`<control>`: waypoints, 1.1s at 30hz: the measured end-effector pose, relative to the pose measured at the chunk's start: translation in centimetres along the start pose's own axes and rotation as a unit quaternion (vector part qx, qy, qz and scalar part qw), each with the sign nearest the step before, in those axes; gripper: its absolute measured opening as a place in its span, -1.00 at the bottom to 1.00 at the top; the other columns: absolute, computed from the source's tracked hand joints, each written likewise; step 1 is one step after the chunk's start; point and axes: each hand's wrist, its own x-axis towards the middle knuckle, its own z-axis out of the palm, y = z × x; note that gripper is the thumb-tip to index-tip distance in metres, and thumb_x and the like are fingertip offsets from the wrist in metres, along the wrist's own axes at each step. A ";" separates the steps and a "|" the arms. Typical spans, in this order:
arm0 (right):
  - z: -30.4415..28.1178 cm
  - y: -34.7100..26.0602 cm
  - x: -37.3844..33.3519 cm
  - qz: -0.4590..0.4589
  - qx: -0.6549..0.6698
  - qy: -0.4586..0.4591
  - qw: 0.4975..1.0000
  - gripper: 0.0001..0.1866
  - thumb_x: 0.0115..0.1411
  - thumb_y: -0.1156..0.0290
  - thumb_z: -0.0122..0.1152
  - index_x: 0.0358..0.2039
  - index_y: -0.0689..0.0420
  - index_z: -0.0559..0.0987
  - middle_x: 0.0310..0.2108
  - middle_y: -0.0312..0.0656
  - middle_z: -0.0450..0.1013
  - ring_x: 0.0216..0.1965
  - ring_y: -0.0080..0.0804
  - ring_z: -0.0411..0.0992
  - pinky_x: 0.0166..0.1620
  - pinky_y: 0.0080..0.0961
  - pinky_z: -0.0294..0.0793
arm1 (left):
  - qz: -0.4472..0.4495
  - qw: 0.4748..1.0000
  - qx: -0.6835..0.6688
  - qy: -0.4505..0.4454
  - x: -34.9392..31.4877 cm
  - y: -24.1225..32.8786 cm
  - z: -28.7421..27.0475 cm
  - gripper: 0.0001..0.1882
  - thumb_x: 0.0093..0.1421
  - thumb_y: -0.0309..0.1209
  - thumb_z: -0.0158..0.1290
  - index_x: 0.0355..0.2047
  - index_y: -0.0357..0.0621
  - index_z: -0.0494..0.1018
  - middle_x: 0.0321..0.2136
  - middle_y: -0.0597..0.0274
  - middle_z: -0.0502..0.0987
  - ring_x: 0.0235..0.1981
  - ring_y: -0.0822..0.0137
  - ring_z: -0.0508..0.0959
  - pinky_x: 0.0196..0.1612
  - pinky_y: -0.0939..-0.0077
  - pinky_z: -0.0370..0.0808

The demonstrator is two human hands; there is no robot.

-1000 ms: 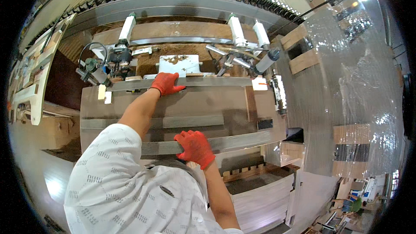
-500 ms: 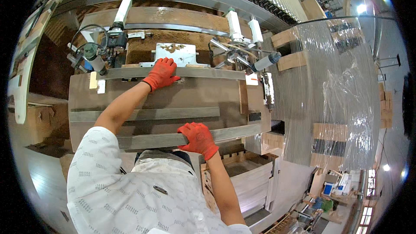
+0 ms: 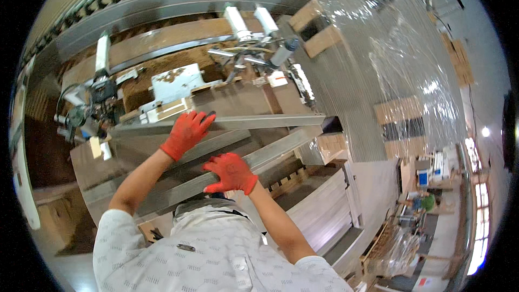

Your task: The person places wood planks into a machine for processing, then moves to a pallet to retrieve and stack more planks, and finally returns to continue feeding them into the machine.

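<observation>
Three long grey wood-grain strips lie over the brown panel worktop. My left hand [image 3: 189, 134], in a red glove, is closed round the far strip [image 3: 254, 123], fingers over its far edge. This strip slants away from the machine's fence at its right end. Between my hands and the worktop lies a shorter middle strip [image 3: 230, 141], partly hidden. My right hand [image 3: 232, 174], also red-gloved, is open with thumb and fingers apart over the near strip [image 3: 278, 147]; whether it touches the strip I cannot tell.
Beyond the strips, a machine has a white metal plate [image 3: 177, 84], a left clamp unit [image 3: 102, 89] and a right cylinder unit [image 3: 284, 53], with sawdust around. A film-wrapped stack of grey panels [image 3: 346, 92] stands at right. A wooden crate [image 3: 324, 200] sits near my right forearm.
My left hand has drawn the far strip toward me, its right end swinging away from the fence. My right hand has loosened from the near strip. The whole view has turned.
</observation>
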 end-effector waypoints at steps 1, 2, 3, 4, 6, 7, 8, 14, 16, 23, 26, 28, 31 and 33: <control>-0.1 0.1 -0.1 -0.002 0.003 -0.006 1.000 -0.24 0.04 -0.36 0.39 0.00 0.04 0.63 -0.10 -0.18 0.58 -0.07 -0.08 0.55 0.03 -0.14 0.50 | 0.011 1.000 0.018 0.013 0.2 1.1 -1.0 -0.33 0.11 -0.17 0.37 0.23 0.05 0.46 -0.07 0.22 0.56 -0.11 0.15 0.57 -0.11 0.18 0.54; 0.4 0.4 -0.2 -0.021 0.000 0.030 0.999 -0.24 0.04 -0.35 0.39 0.01 0.04 0.63 -0.09 -0.17 0.58 -0.05 -0.07 0.55 0.05 -0.14 0.49 | 0.023 0.999 0.036 0.026 0.4 2.0 -1.6 -0.31 0.10 -0.17 0.39 0.25 0.06 0.46 -0.05 0.22 0.57 -0.10 0.13 0.57 -0.08 0.17 0.55; 1.2 1.0 -0.6 -0.040 -0.003 0.065 0.997 -0.25 0.05 -0.33 0.39 0.01 0.04 0.63 -0.08 -0.16 0.58 -0.04 -0.06 0.55 0.06 -0.13 0.49 | 0.029 0.997 0.055 0.035 0.8 2.7 -1.9 -0.30 0.06 -0.18 0.39 0.24 0.13 0.50 -0.06 0.26 0.57 -0.13 0.18 0.56 -0.10 0.20 0.53; 1.8 1.3 -0.8 -0.059 -0.008 0.102 0.993 -0.25 0.05 -0.32 0.39 0.02 0.05 0.63 -0.07 -0.14 0.58 -0.02 -0.05 0.55 0.07 -0.13 0.49 | 0.032 0.997 0.061 0.041 1.0 3.3 -2.2 -0.31 0.04 -0.19 0.40 0.23 0.14 0.51 -0.06 0.28 0.57 -0.13 0.19 0.56 -0.10 0.21 0.52; 1.1 1.1 -0.7 -0.042 0.011 0.073 0.996 -0.26 0.04 -0.29 0.41 0.02 0.05 0.64 -0.06 -0.12 0.58 -0.02 -0.03 0.55 0.08 -0.12 0.48 | 0.030 0.995 0.078 0.051 1.3 4.3 -3.2 -0.33 0.01 -0.20 0.41 0.19 0.15 0.54 -0.07 0.30 0.57 -0.14 0.20 0.56 -0.11 0.24 0.52; 1.1 0.8 -0.7 -0.039 0.027 0.055 0.997 -0.27 0.04 -0.28 0.42 0.02 0.05 0.64 -0.06 -0.11 0.58 -0.02 -0.02 0.55 0.09 -0.11 0.48 | 0.023 0.996 0.071 0.050 0.8 4.7 -3.7 -0.32 -0.04 -0.21 0.43 0.16 0.15 0.57 -0.08 0.34 0.56 -0.14 0.21 0.55 -0.13 0.26 0.51; 1.1 0.9 -0.7 -0.035 0.029 0.062 0.997 -0.29 0.05 -0.26 0.42 0.01 0.05 0.64 -0.08 -0.11 0.58 -0.02 -0.01 0.55 0.09 -0.11 0.48 | 0.021 0.996 0.075 0.039 0.7 4.9 -4.2 -0.31 -0.05 -0.22 0.43 0.16 0.14 0.56 -0.09 0.34 0.56 -0.14 0.21 0.54 -0.13 0.26 0.51; 0.5 0.7 -1.1 -0.038 0.088 0.205 0.974 -0.54 0.16 -0.03 0.42 -0.10 0.04 0.65 -0.17 -0.10 0.59 -0.09 0.01 0.55 0.04 -0.09 0.49 | -0.022 0.997 0.077 0.012 -2.7 5.3 -7.4 -0.29 -0.05 -0.27 0.43 0.19 0.13 0.55 -0.11 0.30 0.55 -0.12 0.18 0.53 -0.11 0.20 0.50; -0.5 0.5 -1.6 -0.025 0.082 0.296 0.951 -0.63 0.20 0.07 0.42 -0.10 0.02 0.65 -0.16 -0.11 0.60 -0.08 -0.02 0.56 0.05 -0.07 0.49 | -0.067 0.995 0.067 -0.016 -4.5 5.3 -8.8 -0.29 -0.05 -0.28 0.43 0.19 0.12 0.54 -0.10 0.29 0.55 -0.11 0.15 0.54 -0.09 0.16 0.51; -5.7 2.9 1.3 0.021 -0.093 0.285 0.954 -0.47 0.04 0.20 0.50 0.05 -0.07 0.62 0.01 -0.18 0.56 0.13 -0.07 0.46 0.26 0.00 0.33 | -0.231 0.968 0.016 -0.094 -10.2 4.7 -12.2 -0.32 -0.09 -0.35 0.46 0.13 0.05 0.58 -0.13 0.18 0.62 -0.09 0.04 0.57 -0.04 0.12 0.56; -2.8 5.1 3.8 -0.002 -0.149 0.167 0.975 -0.48 -0.01 0.27 0.48 0.03 -0.09 0.62 0.00 -0.20 0.55 0.16 -0.13 0.45 0.23 -0.03 0.33 | -0.274 0.955 -0.003 -0.112 -12.4 4.2 -12.5 -0.36 -0.08 -0.37 0.44 0.10 0.03 0.59 -0.16 0.20 0.63 -0.10 0.06 0.58 -0.04 0.14 0.56; -0.7 5.4 5.8 0.001 -0.149 0.076 0.986 -0.53 -0.01 0.31 0.45 -0.02 -0.08 0.64 -0.03 -0.21 0.55 0.12 -0.16 0.49 0.15 -0.02 0.39 | -0.282 0.953 -0.038 -0.101 -13.9 3.4 -12.3 -0.37 -0.08 -0.38 0.42 0.08 0.01 0.60 -0.18 0.19 0.63 -0.10 0.05 0.59 -0.04 0.15 0.57; 1.3 4.4 8.6 0.017 -0.117 -0.037 0.992 -0.62 0.01 0.35 0.41 -0.09 -0.10 0.65 -0.05 -0.21 0.56 0.07 -0.19 0.54 0.04 0.01 0.45 | -0.302 0.944 -0.099 -0.092 -16.6 2.4 -12.2 -0.37 -0.09 -0.37 0.42 0.08 -0.03 0.60 -0.16 0.15 0.64 -0.08 0.00 0.59 -0.01 0.13 0.57; 1.4 4.7 9.0 0.016 -0.109 -0.057 0.992 -0.64 0.03 0.34 0.42 -0.10 -0.10 0.66 -0.04 -0.18 0.55 0.04 -0.16 0.55 0.00 0.02 0.48 | -0.327 0.929 -0.120 -0.125 -17.3 1.9 -12.3 -0.36 -0.09 -0.35 0.42 0.09 -0.04 0.60 -0.11 0.12 0.64 -0.03 -0.03 0.59 0.02 0.10 0.56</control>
